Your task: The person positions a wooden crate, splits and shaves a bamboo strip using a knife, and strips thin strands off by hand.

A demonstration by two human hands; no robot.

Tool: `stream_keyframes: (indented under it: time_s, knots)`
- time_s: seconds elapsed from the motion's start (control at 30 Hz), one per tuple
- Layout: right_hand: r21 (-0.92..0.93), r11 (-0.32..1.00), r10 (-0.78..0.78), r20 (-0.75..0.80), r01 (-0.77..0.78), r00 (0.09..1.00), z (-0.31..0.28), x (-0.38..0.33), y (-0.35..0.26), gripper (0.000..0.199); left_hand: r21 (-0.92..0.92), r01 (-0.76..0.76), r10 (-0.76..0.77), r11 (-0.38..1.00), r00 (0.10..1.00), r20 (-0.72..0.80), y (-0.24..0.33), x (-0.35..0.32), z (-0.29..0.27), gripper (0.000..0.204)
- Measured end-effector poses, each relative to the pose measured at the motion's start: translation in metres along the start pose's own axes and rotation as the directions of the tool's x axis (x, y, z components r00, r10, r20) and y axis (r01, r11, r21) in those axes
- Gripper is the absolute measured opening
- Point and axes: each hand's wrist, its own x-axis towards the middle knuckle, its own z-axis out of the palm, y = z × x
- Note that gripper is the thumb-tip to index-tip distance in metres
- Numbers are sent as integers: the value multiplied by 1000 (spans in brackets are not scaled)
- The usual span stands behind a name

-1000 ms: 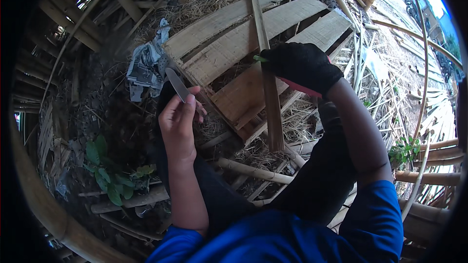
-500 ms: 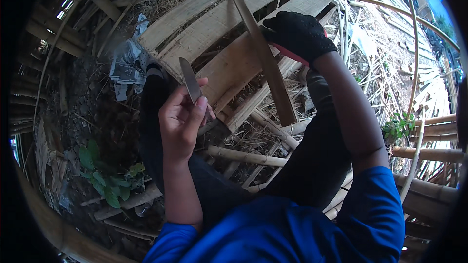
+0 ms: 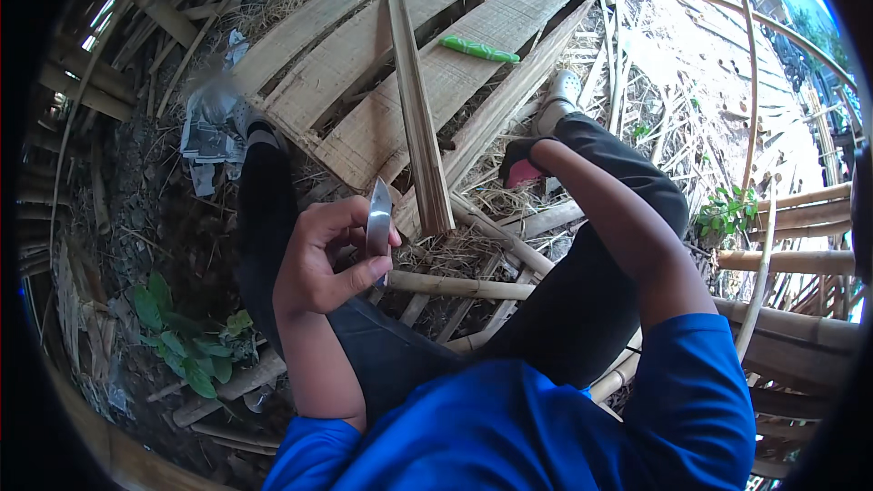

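Note:
My bare left hand [image 3: 314, 259] pinches a knife [image 3: 379, 218] between thumb and fingers, its shiny blade pointing up. Just past it lies a long split bamboo strip [image 3: 414, 100], resting across a slatted wooden platform [image 3: 491, 18] with its near end jutting toward me. My right hand [image 3: 525, 166], in a black and red glove, is low beside my right shin, apart from the strip. Its fingers are mostly hidden by the wrist and shadow. On the slats, right of the strip, rests a slim green object [image 3: 479, 49], slightly curved, whose kind I cannot make out.
Bamboo poles [image 3: 464, 286] cross the ground between my legs. Straw and split bamboo scraps [image 3: 609, 82] litter the right side. Crumpled paper [image 3: 214, 141] lies left of the platform. A leafy plant [image 3: 177, 336] grows at lower left, and bamboo railing [image 3: 791, 262] stands at the right.
My right hand has let go of the bamboo strip and moved back toward my right leg. The strip lies steeper, farther left in view. The green object has come into sight.

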Motion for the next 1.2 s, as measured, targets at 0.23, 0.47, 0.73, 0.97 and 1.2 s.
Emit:
stream_keyframes:
  time_s: [0.23,0.47,0.73,0.97,1.2]
  knots:
    - [-7,989,136,-306,-145,942,92,90,-33,28,-24,16,-16,1000,1000,9,-1,-5,-3,19]
    - [9,992,115,-444,-124,889,96,100,-24,21,-16,36,-36,999,999,17,-5,-6,-3,20]
    - [-431,871,-332,-168,234,928,-12,14,11,34,-33,2,-1,999,1000,7,-8,-1,-1,15]
    - [-137,990,-84,-377,35,923,38,37,-21,41,-55,-21,19,998,999,-26,-8,0,4,13]
    - [-122,983,60,-477,-134,877,109,94,-39,23,-121,-35,41,992,998,46,-1,-3,5,13]
